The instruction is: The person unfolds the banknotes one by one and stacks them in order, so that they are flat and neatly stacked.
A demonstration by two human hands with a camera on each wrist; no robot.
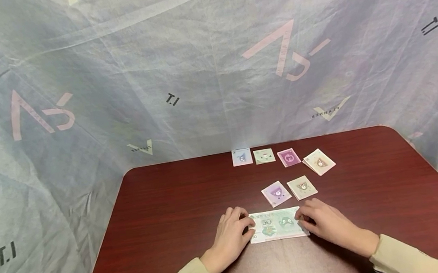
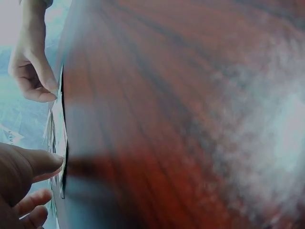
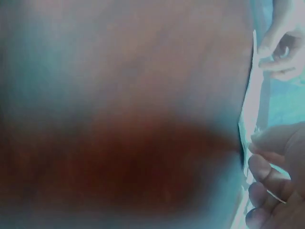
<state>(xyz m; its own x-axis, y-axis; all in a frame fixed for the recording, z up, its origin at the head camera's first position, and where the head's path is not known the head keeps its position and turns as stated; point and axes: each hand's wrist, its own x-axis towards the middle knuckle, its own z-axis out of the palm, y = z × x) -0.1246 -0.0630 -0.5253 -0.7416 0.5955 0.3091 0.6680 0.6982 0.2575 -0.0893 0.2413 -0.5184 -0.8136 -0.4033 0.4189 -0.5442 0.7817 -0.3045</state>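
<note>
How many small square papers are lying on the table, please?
6: back row, left to right, blue, green, dark purple, cream; nearer row, lilac, beige. Others may lie underneath.

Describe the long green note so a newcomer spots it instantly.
On the reddish-brown table, look to the near side, where the left hand and right hand hold opposite ends. That pale green note is the long rectangle; the papers beyond it are squarish.
</note>
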